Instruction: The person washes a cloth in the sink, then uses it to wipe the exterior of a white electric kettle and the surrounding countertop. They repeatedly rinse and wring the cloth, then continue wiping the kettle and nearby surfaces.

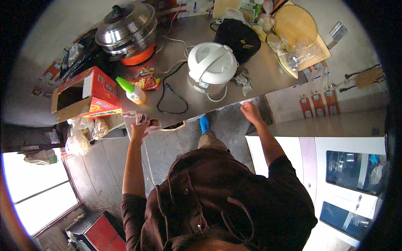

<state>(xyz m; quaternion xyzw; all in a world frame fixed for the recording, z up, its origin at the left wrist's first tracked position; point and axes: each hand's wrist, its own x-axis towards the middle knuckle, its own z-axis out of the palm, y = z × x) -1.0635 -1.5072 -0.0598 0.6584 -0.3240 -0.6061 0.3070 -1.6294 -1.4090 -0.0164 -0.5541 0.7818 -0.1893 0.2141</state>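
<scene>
**Steel counter, both my hands at its front edge**

Steel is what I stand over — a long metal counter [259, 71] with my two arms reaching up to its near rim. My left hand [140, 127] is closed around a small crumpled wrapper or bag [136, 117], held right at the counter's edge, just below the red cardboard box [90, 94] and the green-capped squeeze bottle [130, 90]. I cannot make out what the wrapper contains. My right hand [250, 111] rests on the front edge further along, fingers curled over the rim and holding nothing that I can see.

Between my hands, set back on the counter, sits the white rice cooker [211, 67] — lid down, its black cord [171, 94] looping toward my left hand. A grey rag [243, 79] lies beside the cooker. Behind it stands a black pot [239, 37], and a stainless steamer pot [125, 29] sits far left.
</scene>
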